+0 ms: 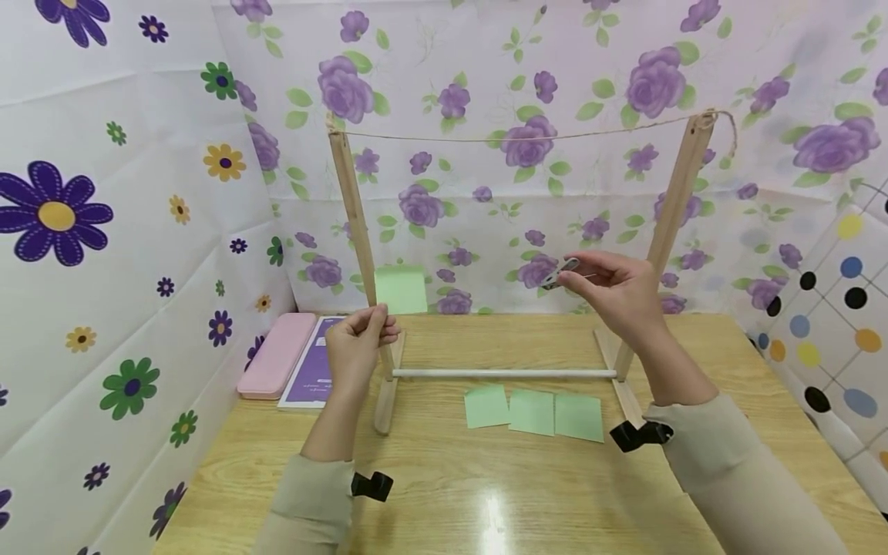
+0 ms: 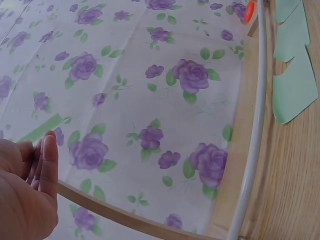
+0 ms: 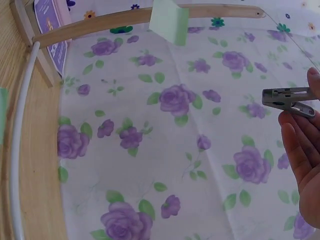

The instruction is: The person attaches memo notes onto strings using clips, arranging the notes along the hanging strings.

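Between thumb and fingers, my left hand [image 1: 354, 343] pinches a green sticky note [image 1: 402, 290] by its lower left corner, holding it up near the left post of a wooden frame [image 1: 355, 208]. My right hand [image 1: 620, 297] holds a grey clothespin [image 1: 560, 274] in the air left of the right post. The right wrist view shows that clothespin [image 3: 287, 100] gripped by its handle end, its nose pointing away from the hand. A twine line [image 1: 479, 139] runs between the post tops, above both hands.
Several green notes [image 1: 532, 412] lie in a row on the wooden table [image 1: 444, 478], in front of the frame's white crossbar [image 1: 499, 374]. A pink case [image 1: 277, 354] and a purple booklet [image 1: 312, 370] lie at the left. Flowered sheets [image 1: 458, 231] hang behind.
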Tool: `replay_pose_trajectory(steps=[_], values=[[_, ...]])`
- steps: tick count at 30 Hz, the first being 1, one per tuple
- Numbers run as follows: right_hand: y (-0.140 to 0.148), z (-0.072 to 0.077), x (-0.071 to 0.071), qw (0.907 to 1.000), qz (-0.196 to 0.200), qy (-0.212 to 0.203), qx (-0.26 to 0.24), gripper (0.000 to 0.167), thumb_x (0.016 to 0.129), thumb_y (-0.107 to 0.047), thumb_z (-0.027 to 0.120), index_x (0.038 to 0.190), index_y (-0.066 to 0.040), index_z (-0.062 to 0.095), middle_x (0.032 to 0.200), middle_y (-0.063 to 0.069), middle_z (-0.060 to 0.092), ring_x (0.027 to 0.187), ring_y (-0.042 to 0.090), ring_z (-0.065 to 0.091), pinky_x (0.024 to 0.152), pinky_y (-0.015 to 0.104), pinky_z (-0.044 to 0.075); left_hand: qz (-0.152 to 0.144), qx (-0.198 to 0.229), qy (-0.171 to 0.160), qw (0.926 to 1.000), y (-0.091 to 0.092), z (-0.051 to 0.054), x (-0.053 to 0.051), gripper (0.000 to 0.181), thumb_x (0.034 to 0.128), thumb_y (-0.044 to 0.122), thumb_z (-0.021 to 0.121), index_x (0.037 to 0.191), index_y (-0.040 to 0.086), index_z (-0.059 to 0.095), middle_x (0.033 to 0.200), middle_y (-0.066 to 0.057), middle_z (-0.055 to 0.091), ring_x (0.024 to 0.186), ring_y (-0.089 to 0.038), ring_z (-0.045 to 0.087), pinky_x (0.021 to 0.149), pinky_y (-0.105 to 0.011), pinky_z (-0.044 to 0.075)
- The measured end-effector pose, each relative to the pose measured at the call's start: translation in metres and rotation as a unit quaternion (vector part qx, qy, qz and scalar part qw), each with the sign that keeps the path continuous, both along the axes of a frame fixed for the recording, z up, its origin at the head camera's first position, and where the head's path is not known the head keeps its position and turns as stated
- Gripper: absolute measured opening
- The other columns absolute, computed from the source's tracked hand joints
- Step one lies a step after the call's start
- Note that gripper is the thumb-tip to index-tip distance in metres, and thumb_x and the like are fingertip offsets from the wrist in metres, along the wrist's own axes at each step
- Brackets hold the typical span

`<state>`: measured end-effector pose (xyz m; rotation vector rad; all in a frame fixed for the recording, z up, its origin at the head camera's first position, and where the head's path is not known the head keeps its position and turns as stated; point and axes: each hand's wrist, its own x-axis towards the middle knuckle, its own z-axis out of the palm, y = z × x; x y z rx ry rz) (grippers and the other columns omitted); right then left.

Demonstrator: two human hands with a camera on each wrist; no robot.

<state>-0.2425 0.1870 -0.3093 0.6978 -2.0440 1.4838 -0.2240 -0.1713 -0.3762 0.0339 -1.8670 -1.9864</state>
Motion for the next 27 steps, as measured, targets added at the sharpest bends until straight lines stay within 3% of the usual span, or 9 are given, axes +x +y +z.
replay_pose_trajectory(steps=[10, 19, 27], values=[[-0.023, 0.035, -0.011, 0.9973, 0.004, 0.072, 0.009, 0.016, 0.088, -0.002, 0.078, 0.103, 0.003, 0.078, 0.088, 0.001, 0.077, 0.072, 0.003, 0.071, 0.067, 0.015, 0.060, -0.032, 0.042, 0.017, 0.9985, -0.005, 0.016, -0.006, 0.038, 0.0970, 0.028, 0.070, 0.109, -0.008, 0.068, 0.086, -0.005, 0.075, 0.075, -0.014, 0.075, 0.072, -0.028, 0.064], [-0.045, 0.064, -0.021, 0.9886, 0.043, 0.144, -0.008, 0.009, 0.087, 0.008, 0.075, 0.095, 0.007, 0.078, 0.086, 0.020, 0.075, 0.072, 0.003, 0.072, 0.069, 0.018, 0.062, -0.049, 0.044, 0.030, 0.9974, -0.005, 0.030, -0.010, 0.038, 0.0964, 0.030, 0.070, 0.109, -0.006, 0.069, 0.087, -0.005, 0.075, 0.077, -0.015, 0.074, 0.075, -0.028, 0.064], [-0.072, 0.095, -0.032, 0.9744, 0.041, 0.221, 0.011, 0.006, 0.086, 0.001, 0.079, 0.091, 0.005, 0.079, 0.081, 0.018, 0.075, 0.070, -0.002, 0.070, 0.066, 0.018, 0.061, -0.061, 0.057, 0.044, 0.9956, -0.001, 0.042, -0.013, 0.035, 0.0973, 0.026, 0.069, 0.108, -0.007, 0.068, 0.086, -0.004, 0.074, 0.076, -0.014, 0.074, 0.074, -0.026, 0.064]])
